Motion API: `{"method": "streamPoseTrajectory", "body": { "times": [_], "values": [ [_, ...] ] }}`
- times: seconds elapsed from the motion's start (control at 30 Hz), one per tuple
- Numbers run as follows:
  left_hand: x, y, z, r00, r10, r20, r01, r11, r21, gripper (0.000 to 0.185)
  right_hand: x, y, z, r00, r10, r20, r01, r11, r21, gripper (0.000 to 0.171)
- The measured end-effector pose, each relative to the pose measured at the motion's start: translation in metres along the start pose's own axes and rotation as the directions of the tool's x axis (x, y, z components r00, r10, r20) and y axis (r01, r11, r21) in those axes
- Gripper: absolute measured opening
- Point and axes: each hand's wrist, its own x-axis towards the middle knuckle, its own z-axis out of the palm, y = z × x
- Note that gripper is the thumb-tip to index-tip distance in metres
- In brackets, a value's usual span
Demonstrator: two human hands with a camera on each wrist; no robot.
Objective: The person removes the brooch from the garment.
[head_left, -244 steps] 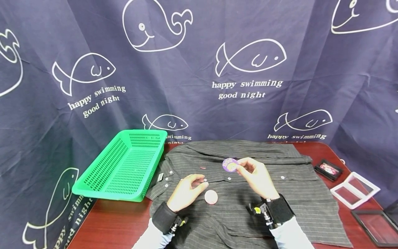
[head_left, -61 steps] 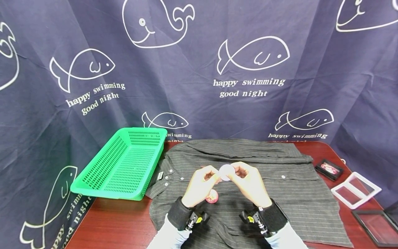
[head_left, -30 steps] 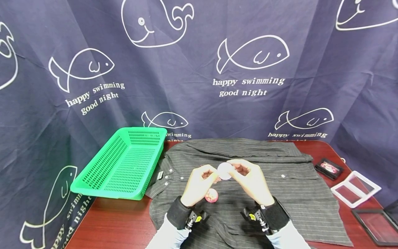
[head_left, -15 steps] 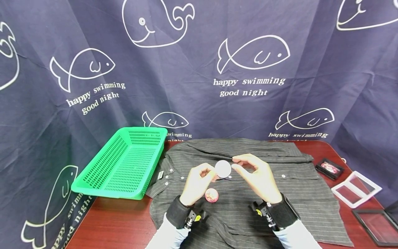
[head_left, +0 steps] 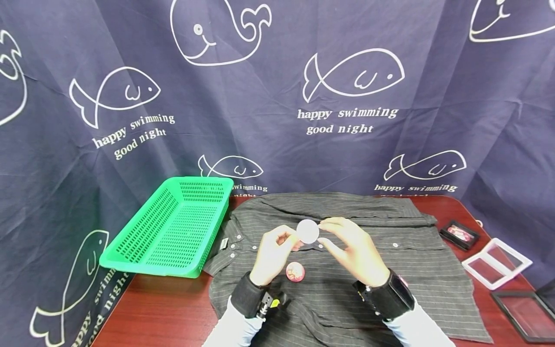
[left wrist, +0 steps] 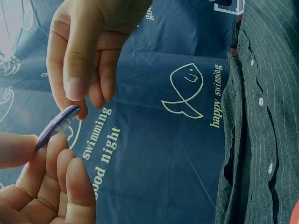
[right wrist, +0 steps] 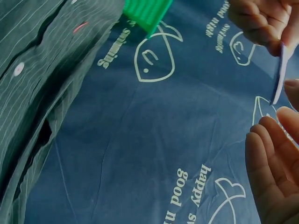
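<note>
A round badge (head_left: 308, 231) is held up over the shirt, its white back toward the head camera. My left hand (head_left: 291, 237) pinches its left edge. My right hand (head_left: 323, 232) has index finger and thumb on its right edge. In the left wrist view the badge (left wrist: 58, 126) shows edge-on with a purple rim, between the left fingers (left wrist: 51, 182) and the right fingers (left wrist: 84, 70). In the right wrist view the badge (right wrist: 280, 74) is a thin edge between both hands. A second, pink badge (head_left: 295, 271) lies on the shirt below the hands.
A dark striped shirt (head_left: 416, 260) is spread over the red-brown table (head_left: 165, 308). A green mesh basket (head_left: 147, 267) stands at the left. At the right edge lie a small black case (head_left: 457, 235), a white frame (head_left: 495, 264) and a black frame (head_left: 522, 315). A navy fish-print curtain hangs behind.
The badge, first held face up by the right hand alone, now shows its white back. In the last half second the right fingers returned to its edge and it rose slightly.
</note>
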Motion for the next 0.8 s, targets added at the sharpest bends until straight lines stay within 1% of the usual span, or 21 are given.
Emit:
{"method": "streamPoseTrajectory", "body": {
  "times": [0.1, 0.23, 0.37, 0.47, 0.53, 0.6, 0.67, 0.73, 0.8],
  "values": [
    [0.0, 0.0, 0.0, 1.0, -0.007, 0.003, 0.007, 1.0, -0.004, 0.014, -0.002, 0.001, 0.002, 0.999, -0.033, 0.021, 0.033, 0.999, -0.041, 0.029],
    [0.0, 0.0, 0.0, 1.0, -0.008, 0.008, 0.008, 1.0, -0.021, 0.014, -0.003, 0.001, 0.005, 0.996, -0.086, 0.007, 0.086, 0.991, -0.103, 0.038],
    [0.0, 0.001, 0.0, 1.0, -0.013, 0.019, 0.014, 0.998, -0.067, 0.016, -0.003, -0.001, 0.008, 0.993, -0.117, -0.002, 0.116, 0.984, -0.132, 0.034],
    [0.0, -0.001, 0.0, 0.999, 0.011, 0.035, -0.007, 0.994, -0.106, 0.017, -0.003, -0.001, 0.011, 0.987, -0.156, -0.028, 0.151, 0.978, -0.144, 0.032],
    [0.0, -0.004, 0.0, 0.998, 0.051, 0.046, -0.045, 0.992, -0.119, 0.019, -0.003, -0.002, 0.013, 0.981, -0.188, -0.055, 0.177, 0.972, -0.153, 0.034],
    [0.0, -0.006, 0.0, 0.997, 0.057, 0.054, -0.049, 0.989, -0.137, 0.021, -0.003, -0.002, 0.015, 0.973, -0.216, -0.082, 0.201, 0.966, -0.163, 0.032],
    [0.0, -0.006, 0.001, 0.997, 0.042, 0.059, -0.033, 0.988, -0.149, 0.022, -0.003, -0.002, 0.016, 0.966, -0.238, -0.101, 0.219, 0.961, -0.172, 0.03],
    [-0.001, -0.005, 0.001, 0.998, 0.0, 0.064, 0.011, 0.986, -0.166, 0.023, -0.003, -0.002, 0.017, 0.961, -0.254, -0.107, 0.232, 0.955, -0.182, 0.029],
    [-0.001, -0.003, 0.002, 0.997, -0.03, 0.067, 0.041, 0.984, -0.174, 0.023, -0.003, -0.002, 0.017, 0.958, -0.266, -0.104, 0.243, 0.95, -0.194, 0.029]
  ]
}}
